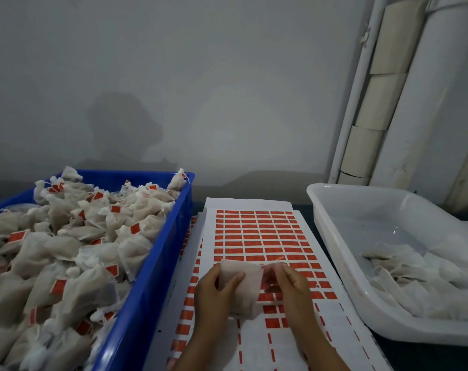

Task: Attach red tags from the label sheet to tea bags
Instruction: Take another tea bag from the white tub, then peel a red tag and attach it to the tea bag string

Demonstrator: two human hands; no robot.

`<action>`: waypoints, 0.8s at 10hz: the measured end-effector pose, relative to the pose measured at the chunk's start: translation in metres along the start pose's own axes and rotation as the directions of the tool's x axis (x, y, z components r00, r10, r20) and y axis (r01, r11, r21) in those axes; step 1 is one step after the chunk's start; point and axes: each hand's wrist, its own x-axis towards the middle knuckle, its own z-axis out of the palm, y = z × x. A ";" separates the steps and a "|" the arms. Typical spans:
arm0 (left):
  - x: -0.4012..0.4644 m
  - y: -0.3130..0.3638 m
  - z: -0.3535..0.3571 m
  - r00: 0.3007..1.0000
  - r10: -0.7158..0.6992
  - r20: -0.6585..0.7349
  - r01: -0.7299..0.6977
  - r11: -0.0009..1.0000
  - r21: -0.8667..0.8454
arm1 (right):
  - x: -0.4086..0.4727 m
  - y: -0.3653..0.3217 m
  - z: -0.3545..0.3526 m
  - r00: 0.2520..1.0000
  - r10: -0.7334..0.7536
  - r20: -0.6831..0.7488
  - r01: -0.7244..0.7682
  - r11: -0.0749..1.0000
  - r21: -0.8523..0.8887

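- Right now your left hand (pixel 213 295) grips a white tea bag (pixel 242 286) over the near half of the label sheet (pixel 257 236); the thumb lies across the bag's front face and the other fingers curl round its left edge.
- Your right hand (pixel 290 286) meets the bag's upper right corner, fingertips pinched together on a red tag (pixel 270 274); that spot is blurred, so you cannot tell whether the tag already sticks to the bag.
- The label sheet lies flat between the two bins, running from you toward the far wall. Its far and middle rows are full of red tags, while the near rows show bare white backing with only thin red strips left.
- A second sheet (pixel 186 277) peeks out from under the first along its left edge.
- To your left the blue crate (pixel 157 266) is heaped with tagged tea bags (pixel 66 250), red tags showing all over the pile.
- To your right the white tub (pixel 342 236) holds a shallow heap of untagged tea bags (pixel 404 274) in its near right part.
- Far right, pale cardboard rolls (pixel 374 103) stand stacked against the wall behind a white pipe (pixel 353 89).
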 end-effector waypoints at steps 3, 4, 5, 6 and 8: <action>0.000 0.000 0.012 0.989 -0.148 -0.021 0.147 0.989 -0.025 | 0.004 0.001 0.006 0.996 -0.084 0.001 0.083 0.987 -0.139; -0.001 -0.001 0.012 0.986 -0.154 -0.055 0.155 0.988 0.004 | 0.001 0.002 0.006 0.991 -0.128 0.025 0.131 0.967 -0.220; 0.001 -0.002 0.013 0.981 -0.177 -0.084 0.184 0.980 0.075 | 0.002 0.003 0.004 0.993 -0.119 -0.019 0.112 0.972 -0.208; 0.004 0.004 0.014 0.961 -0.270 0.056 0.272 0.962 -0.035 | 0.002 0.004 0.004 0.991 -0.129 -0.019 0.123 0.972 -0.201; -0.003 0.000 0.016 0.984 -0.160 0.082 0.149 0.981 0.127 | -0.004 0.007 0.008 0.976 -0.217 0.019 0.215 0.948 -0.236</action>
